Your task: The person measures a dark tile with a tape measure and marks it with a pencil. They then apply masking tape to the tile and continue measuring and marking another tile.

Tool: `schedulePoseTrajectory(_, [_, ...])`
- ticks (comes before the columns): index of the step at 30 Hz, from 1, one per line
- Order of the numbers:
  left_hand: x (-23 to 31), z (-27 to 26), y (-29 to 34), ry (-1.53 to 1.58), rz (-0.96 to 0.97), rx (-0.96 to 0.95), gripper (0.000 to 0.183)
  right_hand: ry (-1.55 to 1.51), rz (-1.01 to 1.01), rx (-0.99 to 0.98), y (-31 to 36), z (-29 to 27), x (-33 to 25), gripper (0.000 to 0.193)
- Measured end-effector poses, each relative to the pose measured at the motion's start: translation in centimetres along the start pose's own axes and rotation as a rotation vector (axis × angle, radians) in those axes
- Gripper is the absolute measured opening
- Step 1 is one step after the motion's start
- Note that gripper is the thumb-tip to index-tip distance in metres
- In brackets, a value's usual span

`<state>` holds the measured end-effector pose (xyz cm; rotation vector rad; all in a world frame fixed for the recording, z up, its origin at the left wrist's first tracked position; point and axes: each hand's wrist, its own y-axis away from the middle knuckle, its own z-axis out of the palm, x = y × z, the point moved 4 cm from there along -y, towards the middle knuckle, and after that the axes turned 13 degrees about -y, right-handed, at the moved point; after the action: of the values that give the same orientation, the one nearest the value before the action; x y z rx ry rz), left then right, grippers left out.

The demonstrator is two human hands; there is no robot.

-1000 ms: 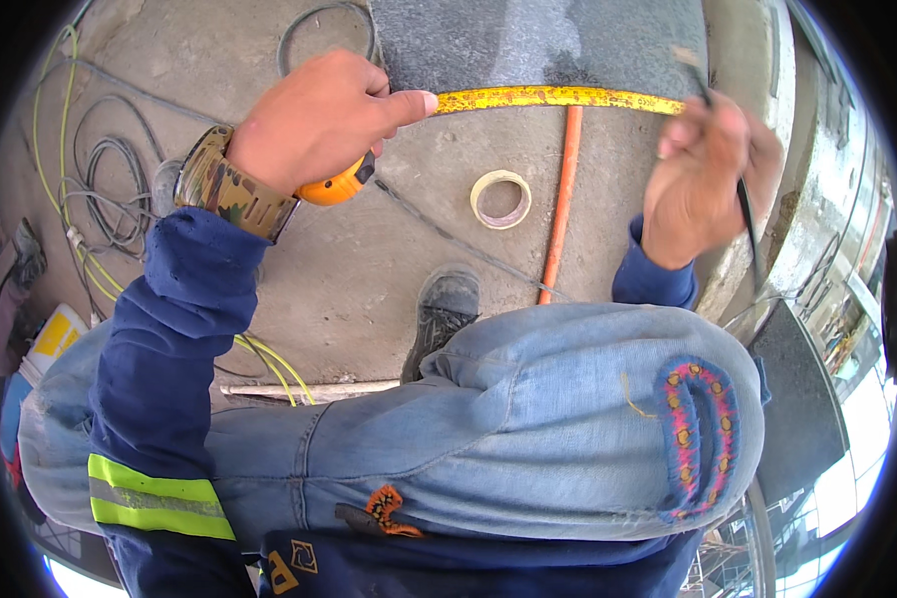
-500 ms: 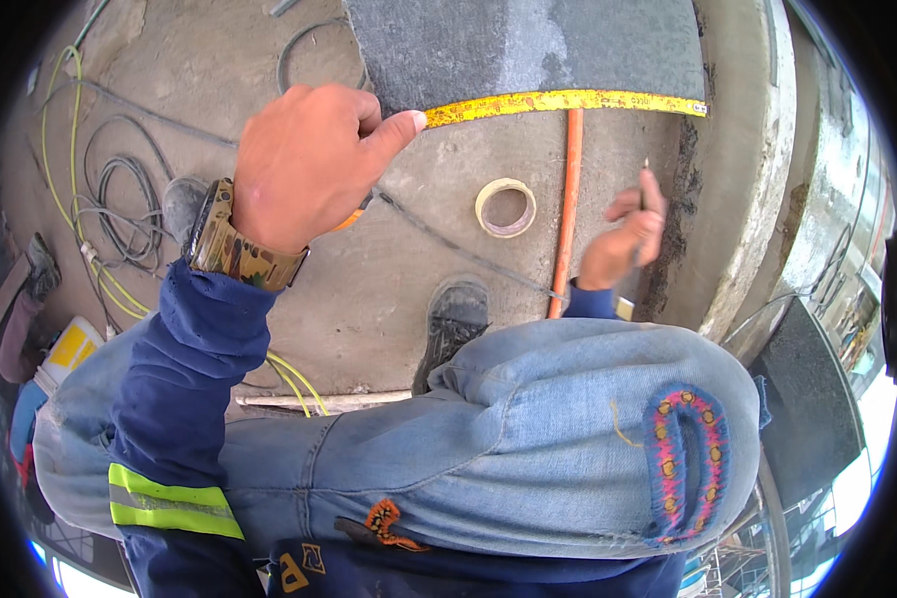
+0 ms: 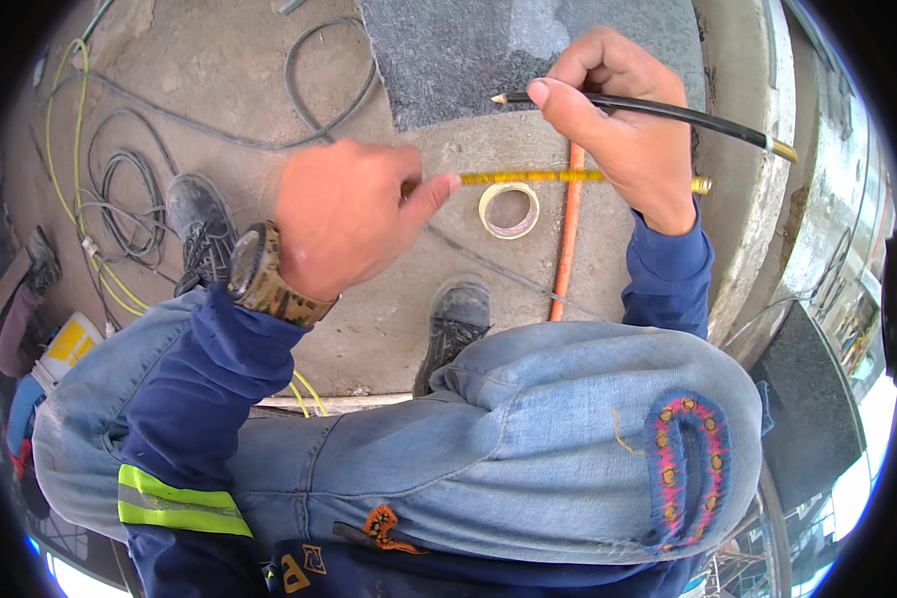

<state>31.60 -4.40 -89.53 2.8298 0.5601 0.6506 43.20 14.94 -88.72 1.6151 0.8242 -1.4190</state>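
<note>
My left hand is closed on a yellow tape measure, its blade stretching to the right across the floor in front of the slab and passing behind my right wrist. The tape's case is hidden in my palm. In my right hand a long black pencil is pinched, its sharpened tip pointing left over the front part of a dark grey stone slab. A lighter, whitish patch marks the slab's upper middle.
A roll of masking tape and an orange pipe lie on the concrete floor. Grey cables and a yellow-green hose are coiled at left. Along the right runs a concrete ledge; a white-yellow container stands at far left.
My left hand has drawn the tape measure off the slab's front edge and toward me. My right hand has risen over the slab with the pencil.
</note>
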Motion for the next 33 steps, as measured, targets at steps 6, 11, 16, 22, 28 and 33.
schedulePoseTrajectory(6, [-4.2,4.8,2.1,-0.051,0.214,0.066,0.026,-0.029,-0.063,-0.050,-0.9,0.6,2.3,0.016])
schedulePoseTrajectory(11, [-12.2,6.8,4.1,-0.160,0.211,0.012,0.010,0.003,-0.052,-0.012,-0.5,0.4,2.5,0.016])
schedulePoseTrajectory(16, [-20.0,6.2,6.6,-0.322,0.254,-0.034,0.024,0.022,-0.070,-0.016,-0.6,0.6,2.3,0.017])
schedulePoseTrajectory(22, [-22.9,7.0,7.5,-0.396,0.261,-0.108,0.026,0.024,-0.119,-0.030,-0.6,0.6,2.5,0.016])
schedulePoseTrajectory(28, [-18.9,9.3,5.4,-0.284,0.240,-0.115,0.023,0.046,-0.110,-0.025,-0.8,0.8,2.5,0.016])
schedulePoseTrajectory(33, [-10.5,10.5,2.8,-0.165,0.292,-0.015,0.018,-0.016,-0.004,0.048,-0.8,1.1,2.1,0.024])
